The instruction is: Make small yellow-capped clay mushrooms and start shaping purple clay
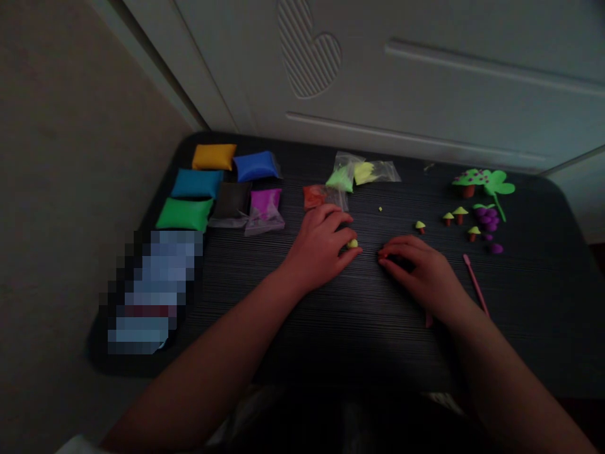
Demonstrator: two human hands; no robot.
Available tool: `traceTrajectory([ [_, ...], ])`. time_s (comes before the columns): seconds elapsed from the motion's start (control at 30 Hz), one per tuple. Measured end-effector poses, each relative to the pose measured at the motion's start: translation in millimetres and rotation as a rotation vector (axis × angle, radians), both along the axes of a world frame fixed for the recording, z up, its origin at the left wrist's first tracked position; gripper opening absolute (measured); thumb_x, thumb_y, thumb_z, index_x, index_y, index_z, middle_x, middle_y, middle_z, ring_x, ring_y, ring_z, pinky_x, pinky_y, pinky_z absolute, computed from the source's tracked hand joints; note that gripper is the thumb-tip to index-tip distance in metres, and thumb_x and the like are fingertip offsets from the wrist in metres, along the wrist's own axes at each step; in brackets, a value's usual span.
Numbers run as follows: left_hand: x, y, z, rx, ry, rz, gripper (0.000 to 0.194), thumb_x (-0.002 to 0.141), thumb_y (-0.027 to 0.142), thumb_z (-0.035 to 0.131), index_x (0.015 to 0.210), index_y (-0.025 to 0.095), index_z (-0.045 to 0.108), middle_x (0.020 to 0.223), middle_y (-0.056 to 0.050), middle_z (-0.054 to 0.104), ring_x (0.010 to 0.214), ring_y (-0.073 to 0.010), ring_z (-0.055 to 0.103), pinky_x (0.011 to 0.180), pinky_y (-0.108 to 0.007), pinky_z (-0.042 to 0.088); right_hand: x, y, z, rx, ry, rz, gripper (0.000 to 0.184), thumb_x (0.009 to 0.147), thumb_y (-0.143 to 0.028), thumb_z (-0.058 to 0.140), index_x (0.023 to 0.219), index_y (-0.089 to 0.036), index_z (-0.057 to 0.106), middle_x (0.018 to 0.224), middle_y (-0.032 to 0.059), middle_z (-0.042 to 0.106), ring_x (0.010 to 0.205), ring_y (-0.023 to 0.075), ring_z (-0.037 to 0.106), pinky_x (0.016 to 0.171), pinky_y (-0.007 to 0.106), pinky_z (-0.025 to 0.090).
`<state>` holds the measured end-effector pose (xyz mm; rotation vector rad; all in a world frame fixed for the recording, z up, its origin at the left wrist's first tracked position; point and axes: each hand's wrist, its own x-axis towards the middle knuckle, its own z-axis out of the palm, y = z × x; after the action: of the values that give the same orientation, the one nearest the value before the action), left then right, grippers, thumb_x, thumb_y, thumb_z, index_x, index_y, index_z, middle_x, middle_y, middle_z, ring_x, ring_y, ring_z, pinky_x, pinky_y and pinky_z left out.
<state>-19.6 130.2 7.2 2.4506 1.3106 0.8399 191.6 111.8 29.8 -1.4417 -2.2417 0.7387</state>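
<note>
My left hand is low over the dark table, with its thumb and fingers closed around a small yellow piece of modelling clay. A short gap to the right, my right hand has its thumb and fingertips pinched together. Whatever sits in that pinch is too small to make out. A tiny yellow clay crumb lies beyond the two hands. Small clay mushrooms with yellow caps and brown stems stand past my right hand, the nearest mushroom just behind it.
Clay packets, including a blue packet and a purple packet, lie at left above a pixelated object. Opened bags lie at the back. At right are a green clover, purple grapes and a pink tool.
</note>
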Motion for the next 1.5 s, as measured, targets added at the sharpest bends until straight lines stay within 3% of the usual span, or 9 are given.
traceTrajectory([
  [0.17, 0, -1, 3.2, -0.02, -0.045, 0.006, 0.023, 0.078, 0.033, 0.057, 0.091, 0.017, 0.066, 0.107, -0.008, 0.062, 0.109, -0.0249, 0.044, 0.096, -0.044, 0.034, -1, -2, 5.4, -0.025, 0.097, -0.023, 0.013, 0.08, -0.022, 0.057, 0.09, -0.023, 0.065, 0.095, 0.0046, 0.061, 0.091, 0.0191, 0.058, 0.083, 0.038, 0.047],
  [0.3, 4, -6, 12.3, -0.064, -0.221, -0.002, 0.02, 0.078, 0.032, 0.059, 0.089, 0.018, 0.068, 0.102, -0.006, 0.064, 0.106, -0.0221, 0.047, 0.094, -0.042, 0.037, -1, -6, 15.1, -0.111, 0.313, -0.083, 0.012, 0.078, -0.026, 0.061, 0.09, -0.027, 0.065, 0.094, 0.0022, 0.06, 0.091, 0.0175, 0.057, 0.078, 0.033, 0.048],
  [0.5, 10, -16, 28.3, -0.413, -0.584, -0.166, 0.017, 0.077, 0.028, 0.062, 0.091, 0.021, 0.068, 0.095, -0.004, 0.065, 0.095, -0.0156, 0.056, 0.089, -0.035, 0.044, -3, -14, 20.4, -0.174, 0.571, -0.067, 0.016, 0.076, -0.022, 0.064, 0.09, -0.03, 0.065, 0.09, 0.0002, 0.06, 0.089, 0.0149, 0.056, 0.076, 0.029, 0.048],
  [0.67, 12, -20, 29.8, -0.562, -0.672, -0.193, 0.017, 0.073, 0.026, 0.066, 0.09, 0.024, 0.069, 0.096, -0.004, 0.064, 0.096, -0.0169, 0.057, 0.089, -0.036, 0.045, -6, -17, 20.2, -0.151, 0.605, -0.065, 0.014, 0.076, -0.024, 0.064, 0.089, -0.03, 0.065, 0.089, 0.0016, 0.06, 0.089, 0.0168, 0.056, 0.076, 0.032, 0.049],
  [1.3, 16, -23, 27.5, -0.407, -0.703, -0.165, 0.01, 0.075, 0.021, 0.063, 0.084, 0.019, 0.067, 0.086, -0.004, 0.067, 0.088, -0.0153, 0.058, 0.084, -0.035, 0.047, -12, -20, 16.2, -0.115, 0.576, -0.092, 0.018, 0.076, -0.024, 0.064, 0.093, -0.029, 0.063, 0.089, 0.0012, 0.061, 0.086, 0.017, 0.057, 0.074, 0.032, 0.049],
  [1.5, 16, -23, 27.8, -0.39, -0.658, -0.121, 0.008, 0.074, 0.021, 0.063, 0.081, 0.019, 0.066, 0.083, -0.005, 0.067, 0.087, -0.0161, 0.058, 0.083, -0.037, 0.047, -9, -19, 16.4, 0.11, 0.389, -0.038, 0.027, 0.076, -0.021, 0.063, 0.102, -0.028, 0.058, 0.092, 0.0025, 0.062, 0.086, 0.0181, 0.058, 0.076, 0.036, 0.049],
])
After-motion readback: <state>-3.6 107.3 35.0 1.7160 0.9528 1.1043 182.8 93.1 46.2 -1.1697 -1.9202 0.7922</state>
